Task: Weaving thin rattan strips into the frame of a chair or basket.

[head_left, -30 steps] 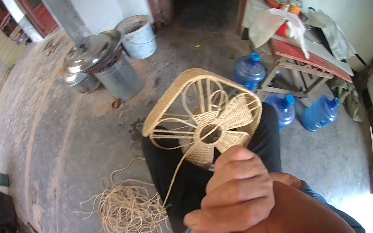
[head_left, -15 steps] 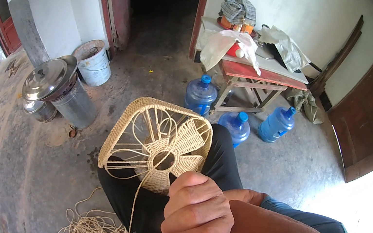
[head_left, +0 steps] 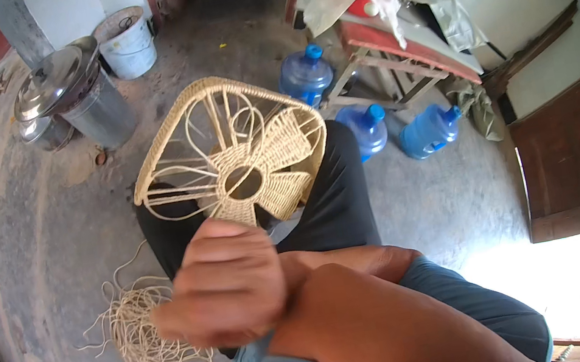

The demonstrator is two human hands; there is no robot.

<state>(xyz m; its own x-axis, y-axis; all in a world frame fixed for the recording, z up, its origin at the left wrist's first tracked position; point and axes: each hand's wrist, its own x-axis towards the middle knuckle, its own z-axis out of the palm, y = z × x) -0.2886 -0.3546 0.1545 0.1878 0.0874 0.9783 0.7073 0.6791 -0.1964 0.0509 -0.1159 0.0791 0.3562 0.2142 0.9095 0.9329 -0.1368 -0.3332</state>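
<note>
A half-woven straw-coloured basket [head_left: 272, 155] rests on my dark-trousered knees, with its open-spoked face, round central hole and several filled wedges turned toward me. Loose strands loop across the unfilled spokes. My right hand [head_left: 220, 288], blurred by motion, is a closed fist just below the basket's near edge; whatever its fingers hold is hidden. Its bare forearm comes in from the lower right. On the floor to the left lies a tangled heap of pale cord [head_left: 146, 328]. I cannot make out my left hand.
A lidded metal pot [head_left: 52, 86] on a grey cylinder and a white bucket [head_left: 127, 43] stand at the far left. Blue water jugs [head_left: 371, 129] stand right of my knees, near a red-edged table [head_left: 397, 44] holding bags. Brown boards [head_left: 569, 150] lean at the right.
My closed right hand has moved left and up toward the basket, and is now blurred. The whole scene has shifted upward in view, and the cord formerly running to the heap is now hidden.
</note>
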